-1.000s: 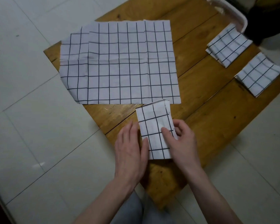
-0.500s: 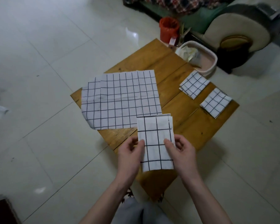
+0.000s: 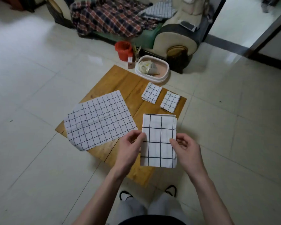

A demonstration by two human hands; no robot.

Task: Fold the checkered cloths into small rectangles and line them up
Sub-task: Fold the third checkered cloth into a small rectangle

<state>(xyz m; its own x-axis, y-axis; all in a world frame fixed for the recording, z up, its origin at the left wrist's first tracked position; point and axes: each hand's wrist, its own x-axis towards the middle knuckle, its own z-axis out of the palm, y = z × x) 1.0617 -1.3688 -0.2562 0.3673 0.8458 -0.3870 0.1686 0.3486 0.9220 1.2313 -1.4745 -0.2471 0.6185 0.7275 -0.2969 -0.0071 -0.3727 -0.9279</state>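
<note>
A folded checkered cloth [image 3: 158, 140], white with black grid lines, hangs in the air above the near part of a low wooden table [image 3: 120, 83]. My left hand [image 3: 128, 150] pinches its left edge and my right hand [image 3: 186, 150] pinches its right edge. Two small folded checkered rectangles [image 3: 151, 93] [image 3: 170, 101] lie side by side at the table's far right. A stack of unfolded checkered cloths [image 3: 99, 119] lies spread flat over the table's left half, hanging off its left edge.
A white and pink basin [image 3: 164, 69] with crumpled paper sits on the floor behind the table, with a red bucket [image 3: 123, 50] beside it. A sofa [image 3: 177, 38] draped in plaid fabric stands further back. My feet [image 3: 126, 194] are on the tiled floor.
Both hands lifted the folded cloth off the table and now hold it up by its side edges. My head has risen and moved back, so the table looks smaller and further off.
</note>
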